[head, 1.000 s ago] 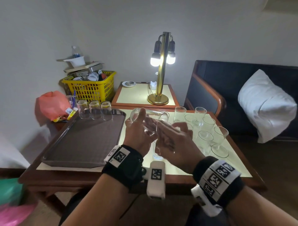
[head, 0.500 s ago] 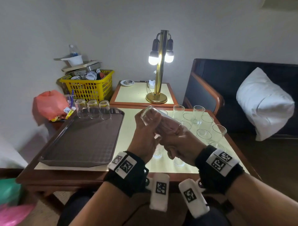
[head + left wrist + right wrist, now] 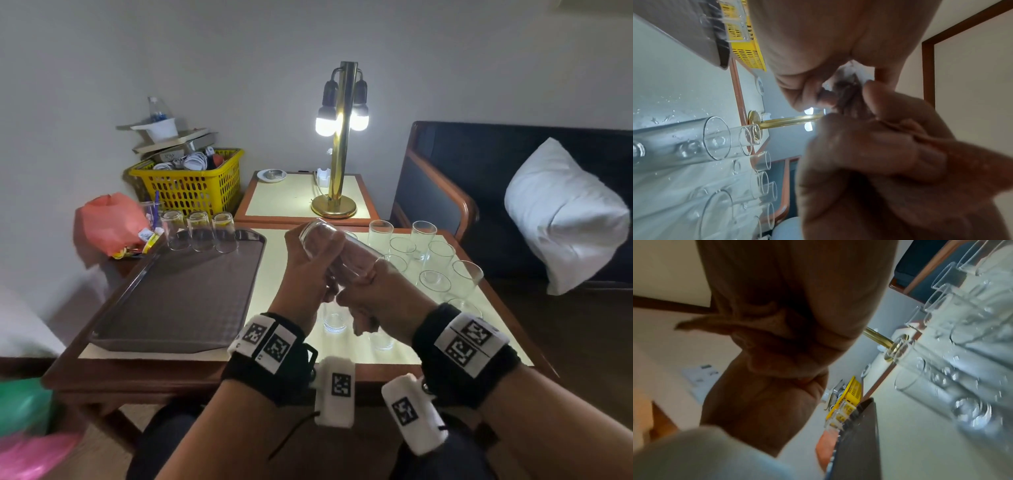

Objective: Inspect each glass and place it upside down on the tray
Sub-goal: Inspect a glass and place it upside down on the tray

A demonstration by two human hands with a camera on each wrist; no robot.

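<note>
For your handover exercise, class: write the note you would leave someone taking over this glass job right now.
Left hand and right hand both grip one clear tumbler glass, tilted above the cream-topped wooden table.
Done: three clear glasses stand upside down at the far edge of the brown plastic tray.
Left: finish inspecting the held glass, invert it onto the tray, then the upright glasses at the right.
</note>
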